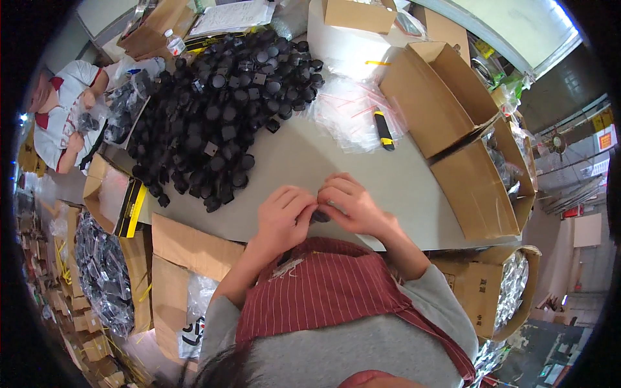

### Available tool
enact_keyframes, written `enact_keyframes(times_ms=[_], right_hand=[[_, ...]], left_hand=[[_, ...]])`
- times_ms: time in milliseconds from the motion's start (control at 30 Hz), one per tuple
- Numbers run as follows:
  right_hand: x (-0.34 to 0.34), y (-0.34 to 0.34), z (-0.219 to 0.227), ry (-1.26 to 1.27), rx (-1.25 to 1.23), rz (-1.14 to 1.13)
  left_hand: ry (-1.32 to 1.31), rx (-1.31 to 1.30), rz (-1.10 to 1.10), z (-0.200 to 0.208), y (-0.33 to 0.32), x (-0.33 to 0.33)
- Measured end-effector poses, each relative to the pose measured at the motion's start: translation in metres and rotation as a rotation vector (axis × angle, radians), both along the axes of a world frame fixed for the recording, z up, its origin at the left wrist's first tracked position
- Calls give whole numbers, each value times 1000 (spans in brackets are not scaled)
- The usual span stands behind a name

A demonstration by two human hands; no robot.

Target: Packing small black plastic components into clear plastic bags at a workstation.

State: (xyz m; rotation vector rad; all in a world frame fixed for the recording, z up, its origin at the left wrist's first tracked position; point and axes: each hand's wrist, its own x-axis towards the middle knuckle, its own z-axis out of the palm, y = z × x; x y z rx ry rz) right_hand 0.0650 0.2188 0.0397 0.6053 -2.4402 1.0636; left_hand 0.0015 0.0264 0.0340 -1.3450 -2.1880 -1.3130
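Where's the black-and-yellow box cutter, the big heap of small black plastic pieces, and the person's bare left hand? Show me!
Black-and-yellow box cutter [381,125]: head view, its black handle.
Big heap of small black plastic pieces [220,107]: head view, its middle.
Bare left hand [283,215]: head view, back of the hand.

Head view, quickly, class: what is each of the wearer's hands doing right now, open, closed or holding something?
Left hand: closed, pinching a small dark item, mostly hidden.
Right hand: closed at the same item.
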Motion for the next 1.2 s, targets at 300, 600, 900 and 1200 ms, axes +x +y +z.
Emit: enact_keyframes(times_ms=[300, 600, 900, 1200], right_hand=[[2, 18, 3, 44, -46, -53], [18, 74, 18, -14, -74, -160], [38, 153, 64, 35, 97, -554], [107, 243, 119, 350, 151, -1354]], left_hand=[[-17, 101, -31, 16, 11, -23], [-401, 221, -103, 16, 61, -64], [-546, 152, -344, 19, 177, -100], [-603, 274, -317, -31, 308, -172]])
